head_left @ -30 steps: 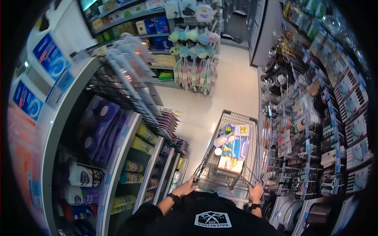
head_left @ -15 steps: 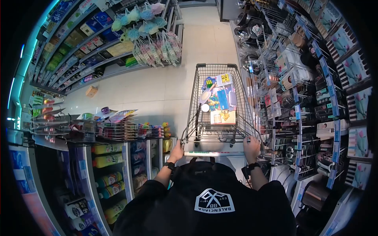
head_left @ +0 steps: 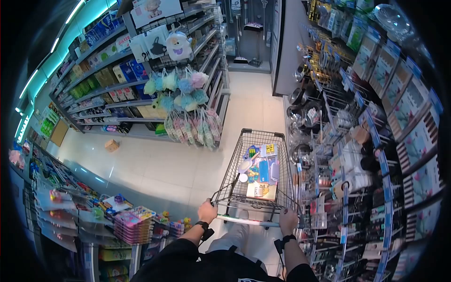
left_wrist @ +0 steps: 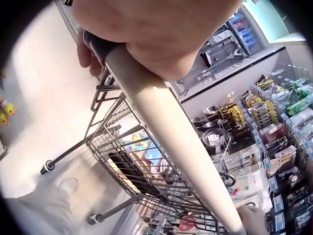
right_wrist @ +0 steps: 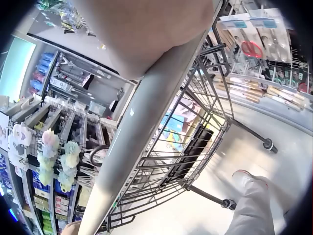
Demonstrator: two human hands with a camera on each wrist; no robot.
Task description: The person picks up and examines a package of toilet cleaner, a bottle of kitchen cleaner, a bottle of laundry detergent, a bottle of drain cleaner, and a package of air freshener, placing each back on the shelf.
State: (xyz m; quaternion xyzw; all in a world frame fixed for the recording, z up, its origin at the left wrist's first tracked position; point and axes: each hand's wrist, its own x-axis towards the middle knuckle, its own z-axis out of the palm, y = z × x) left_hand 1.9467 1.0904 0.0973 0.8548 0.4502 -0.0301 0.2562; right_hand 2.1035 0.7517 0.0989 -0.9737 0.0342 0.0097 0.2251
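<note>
My left hand (head_left: 207, 211) grips the left end of the shopping cart's light-coloured push bar (head_left: 249, 221). At the bar's right end is my right hand (head_left: 288, 219), curled around it. From close up, the left wrist view shows the left hand (left_wrist: 146, 39) wrapped over the bar (left_wrist: 171, 132), its fingertips coming out at the far side. The right wrist view has the right hand (right_wrist: 151, 34) over the grey bar (right_wrist: 137, 122). Inside the wire cart (head_left: 231, 176) lie a blue flat item (head_left: 263, 171), a colourful cube (head_left: 252, 152), a white round item (head_left: 243, 177) and several others.
Racks of kitchen tools (head_left: 329, 141) line the right side, close to the cart. Bath puffs (head_left: 183, 89) hang at a shelf end on the left front. A low display (head_left: 134, 218) stands near my left arm. A small box (head_left: 112, 145) lies on the floor.
The cart has moved forward past the left shelving, and the head view has swung and tilted. Both hands stay on the push bar. A leg and shoe now show under it.
</note>
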